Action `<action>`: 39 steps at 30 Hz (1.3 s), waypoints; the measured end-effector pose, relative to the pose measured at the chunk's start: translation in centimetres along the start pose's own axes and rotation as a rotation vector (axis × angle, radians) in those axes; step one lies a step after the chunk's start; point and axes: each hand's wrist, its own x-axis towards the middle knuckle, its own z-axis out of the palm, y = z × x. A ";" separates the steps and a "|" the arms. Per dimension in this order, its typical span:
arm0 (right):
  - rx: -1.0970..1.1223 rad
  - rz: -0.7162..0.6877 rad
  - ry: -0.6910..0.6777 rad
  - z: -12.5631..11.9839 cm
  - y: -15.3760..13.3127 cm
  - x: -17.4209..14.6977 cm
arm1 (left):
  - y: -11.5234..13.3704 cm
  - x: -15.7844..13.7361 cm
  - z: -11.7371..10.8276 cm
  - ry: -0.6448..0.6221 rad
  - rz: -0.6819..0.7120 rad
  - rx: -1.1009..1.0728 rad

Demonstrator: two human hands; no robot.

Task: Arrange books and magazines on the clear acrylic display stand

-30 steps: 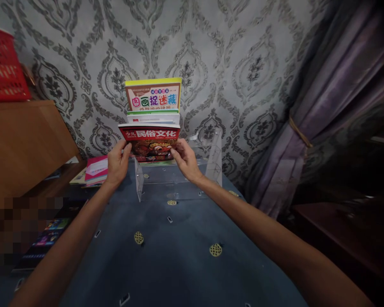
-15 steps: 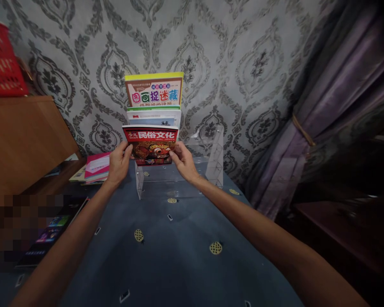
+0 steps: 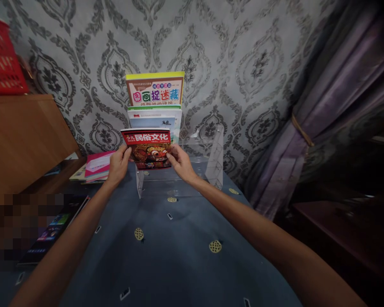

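Note:
A dark red book (image 3: 149, 151) with white lettering and a mask picture is held upright between my two hands. My left hand (image 3: 119, 164) grips its left edge, and my right hand (image 3: 181, 162) grips the right edge with the thumb on the cover. Just behind it is a clear plastic tiered rack (image 3: 215, 157). Several books stand at the rack's left side: a yellow-topped one (image 3: 156, 91) at the back, and a white and blue one (image 3: 152, 121) partly covered by the red book. The red book's lower edge overlaps the rack; whether they touch I cannot tell.
The rack stands on a blue patterned tablecloth (image 3: 176, 264) against a wallpapered wall (image 3: 192, 47). Left of it are a pink-topped pile of booklets (image 3: 97, 166), a dark magazine (image 3: 53, 232), a wooden cabinet (image 3: 28, 136) and a red basket (image 3: 3, 59). A purple curtain (image 3: 284, 170) hangs on the right.
Both hands have shifted the red book slightly left and down, tilting it a little. More of the white and blue book behind it now shows.

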 end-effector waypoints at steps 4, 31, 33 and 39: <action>-0.014 0.037 0.011 -0.2 0.8 0.0 | 0.5 0.2 0.1 -0.007 0.017 0.038; -0.490 0.059 0.063 -1.3 2.5 -1.2 | -1.5 -1.2 0.9 -0.038 -0.045 0.114; -0.483 0.073 0.079 -1.2 2.8 -1.4 | -1.5 -1.1 1.1 -0.028 -0.065 0.096; -0.416 0.108 0.187 -0.8 3.5 -2.1 | -1.1 -0.5 1.4 -0.017 -0.067 0.058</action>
